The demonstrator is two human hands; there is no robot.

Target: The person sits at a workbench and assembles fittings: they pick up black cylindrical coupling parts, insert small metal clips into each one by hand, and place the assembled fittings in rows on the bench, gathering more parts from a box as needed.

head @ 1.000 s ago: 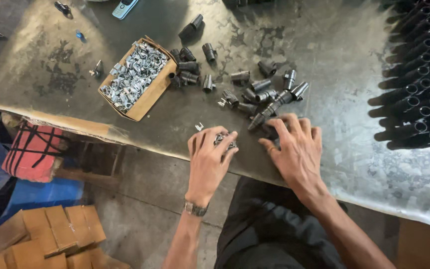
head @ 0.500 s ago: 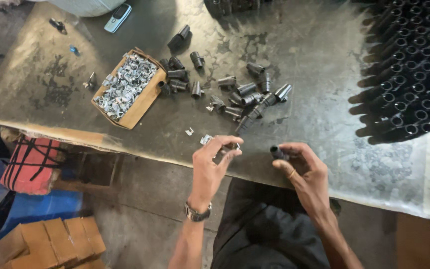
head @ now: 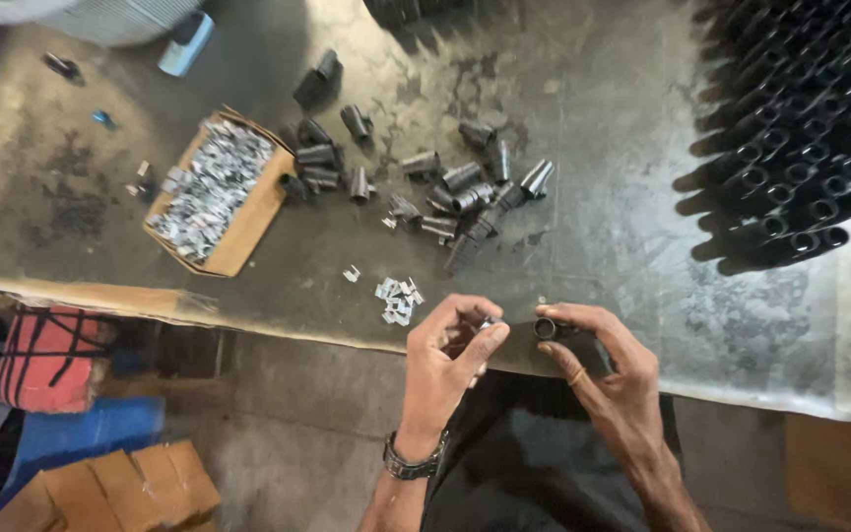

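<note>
Both hands have lifted off the table edge and drawn close. Left hand pinches one small metal clip; right hand grips one dark tube, mouth towards it. Keep them aligned. One box of clips sits far left; roughly twenty loose tubes lie beyond.

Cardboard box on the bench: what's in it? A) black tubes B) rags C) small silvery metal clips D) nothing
C: the open cardboard box is filled with small silvery metal pieces; the dark tube pieces lie loose on the table beside it.
</note>
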